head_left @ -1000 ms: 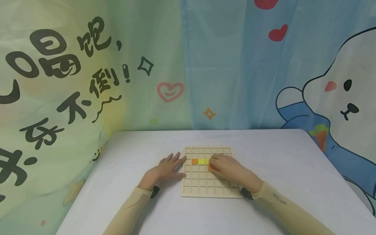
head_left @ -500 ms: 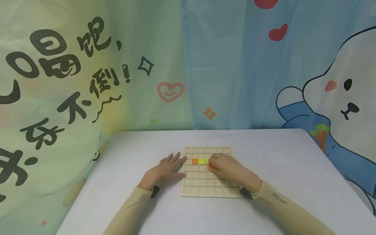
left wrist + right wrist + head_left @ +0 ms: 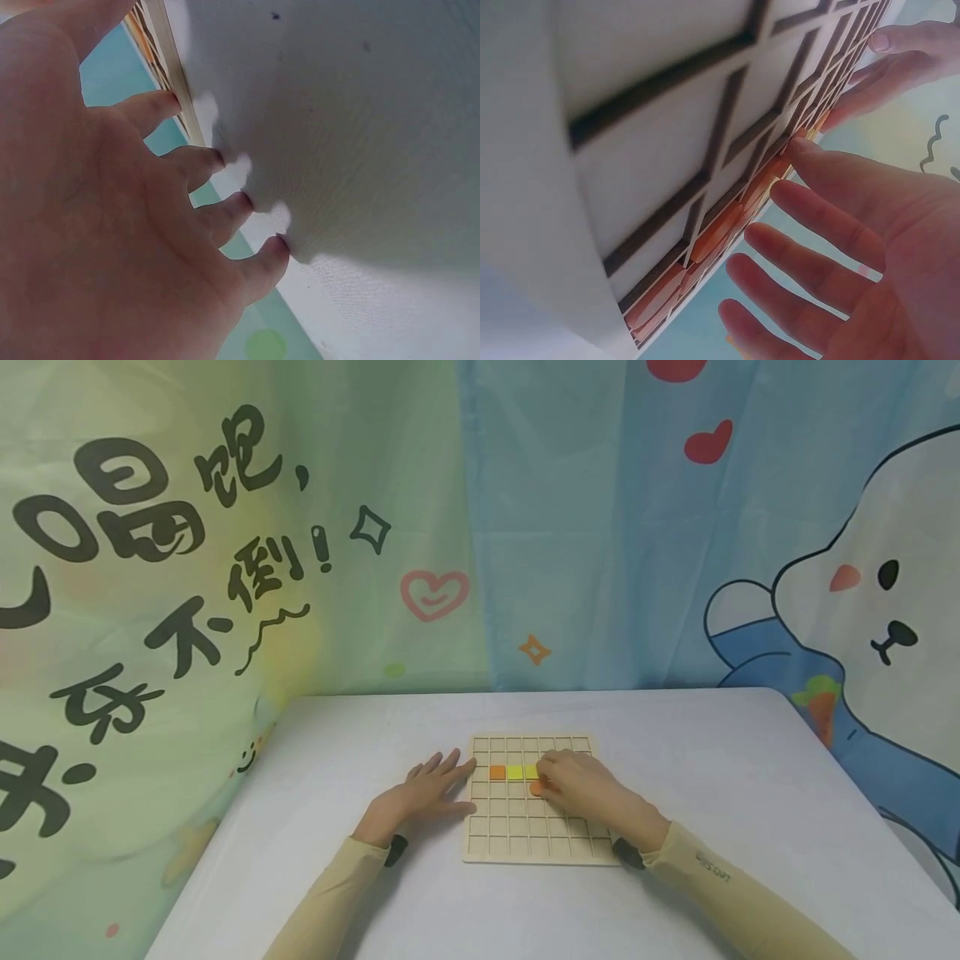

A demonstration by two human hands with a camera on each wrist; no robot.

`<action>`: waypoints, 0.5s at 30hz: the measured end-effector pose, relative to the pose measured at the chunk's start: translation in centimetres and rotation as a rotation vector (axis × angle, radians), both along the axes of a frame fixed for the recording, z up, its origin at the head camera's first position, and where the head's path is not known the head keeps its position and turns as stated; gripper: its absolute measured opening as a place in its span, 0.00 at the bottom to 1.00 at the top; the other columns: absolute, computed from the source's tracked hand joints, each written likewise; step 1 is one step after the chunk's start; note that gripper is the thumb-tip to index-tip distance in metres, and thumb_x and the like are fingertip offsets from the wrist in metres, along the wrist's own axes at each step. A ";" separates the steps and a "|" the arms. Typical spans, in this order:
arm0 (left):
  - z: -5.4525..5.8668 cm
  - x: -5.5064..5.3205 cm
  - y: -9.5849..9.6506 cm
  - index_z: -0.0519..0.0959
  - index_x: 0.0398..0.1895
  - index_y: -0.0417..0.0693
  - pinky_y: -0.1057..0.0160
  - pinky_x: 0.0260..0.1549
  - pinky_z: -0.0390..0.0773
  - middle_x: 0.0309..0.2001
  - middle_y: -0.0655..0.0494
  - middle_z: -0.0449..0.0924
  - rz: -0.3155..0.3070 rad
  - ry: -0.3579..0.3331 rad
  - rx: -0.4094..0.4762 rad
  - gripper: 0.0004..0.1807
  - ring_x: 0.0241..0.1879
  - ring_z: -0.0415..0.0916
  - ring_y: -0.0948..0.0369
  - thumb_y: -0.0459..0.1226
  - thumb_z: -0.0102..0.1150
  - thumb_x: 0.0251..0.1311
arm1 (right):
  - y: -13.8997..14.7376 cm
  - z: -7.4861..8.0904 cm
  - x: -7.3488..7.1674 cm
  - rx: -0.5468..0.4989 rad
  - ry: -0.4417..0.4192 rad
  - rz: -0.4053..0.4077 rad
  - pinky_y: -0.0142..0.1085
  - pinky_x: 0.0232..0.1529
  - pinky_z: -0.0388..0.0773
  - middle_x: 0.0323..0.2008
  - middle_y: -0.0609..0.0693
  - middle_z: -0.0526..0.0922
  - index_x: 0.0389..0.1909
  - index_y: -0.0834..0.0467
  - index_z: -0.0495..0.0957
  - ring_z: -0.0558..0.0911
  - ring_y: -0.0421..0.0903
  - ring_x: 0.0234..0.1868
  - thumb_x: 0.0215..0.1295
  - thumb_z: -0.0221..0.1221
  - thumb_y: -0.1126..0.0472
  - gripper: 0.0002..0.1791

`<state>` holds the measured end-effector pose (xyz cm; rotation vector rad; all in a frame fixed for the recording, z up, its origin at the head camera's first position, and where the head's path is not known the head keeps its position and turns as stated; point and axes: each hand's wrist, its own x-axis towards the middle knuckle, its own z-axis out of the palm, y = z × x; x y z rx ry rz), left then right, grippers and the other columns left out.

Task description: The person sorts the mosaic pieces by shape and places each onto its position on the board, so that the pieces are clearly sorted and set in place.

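Observation:
A light wooden grid board (image 3: pixel 495 847) lies on the white table. On one row sit an orange tile (image 3: pixel 497 772) and two yellow tiles (image 3: pixel 514 772). My left hand (image 3: pixel 422 795) is spread at the board's left edge, its thumb and index fingertips right at the rim. Over the board's middle, my right hand (image 3: pixel 581 782) pinches a small orange piece (image 3: pixel 536 787) between thumb and index finger, just below the row of tiles. More orange pieces (image 3: pixel 716 234) lie in the grid near its other fingertips in the right wrist view; the hand hides them in the head view.
The white table (image 3: pixel 420 910) extends around the board on all sides. Behind it hangs a printed curtain (image 3: pixel 555 527) with hearts, lettering and a cartoon bear. A dark wrist camera (image 3: pixel 628 853) sits beneath the right wrist, near the board's lower right corner.
My right fingers have shifted slightly to the right, so more of the second yellow tile shows. The left hand and the board have stayed still.

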<state>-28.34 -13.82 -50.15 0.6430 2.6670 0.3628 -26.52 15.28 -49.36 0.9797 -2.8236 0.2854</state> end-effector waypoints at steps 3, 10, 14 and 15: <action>0.0 0.0 0.0 0.53 0.81 0.63 0.38 0.77 0.47 0.82 0.50 0.44 -0.001 0.002 -0.001 0.44 0.81 0.40 0.43 0.64 0.53 0.66 | 0.1 0.2 0.1 -0.004 -0.012 -0.016 0.31 0.28 0.66 0.25 0.40 0.73 0.25 0.51 0.76 0.66 0.38 0.25 0.62 0.70 0.57 0.12; 0.1 0.0 0.0 0.52 0.81 0.63 0.38 0.77 0.46 0.82 0.50 0.44 -0.001 -0.005 0.000 0.44 0.81 0.39 0.43 0.64 0.52 0.66 | 0.5 0.6 0.5 0.005 -0.057 -0.042 0.33 0.30 0.72 0.29 0.41 0.77 0.32 0.53 0.80 0.70 0.38 0.27 0.62 0.69 0.57 0.07; 0.0 0.0 0.0 0.52 0.81 0.63 0.38 0.77 0.46 0.82 0.49 0.44 -0.002 -0.006 0.012 0.44 0.81 0.40 0.43 0.64 0.53 0.66 | 0.8 0.7 0.6 0.001 -0.080 -0.053 0.34 0.33 0.73 0.31 0.41 0.79 0.32 0.52 0.81 0.72 0.38 0.29 0.62 0.70 0.57 0.07; 0.0 0.0 -0.1 0.52 0.81 0.63 0.38 0.77 0.46 0.82 0.49 0.44 -0.002 -0.006 0.013 0.44 0.81 0.40 0.43 0.64 0.53 0.66 | 0.8 0.7 0.7 0.000 -0.084 -0.055 0.35 0.34 0.73 0.32 0.42 0.79 0.32 0.52 0.81 0.72 0.38 0.30 0.62 0.69 0.57 0.06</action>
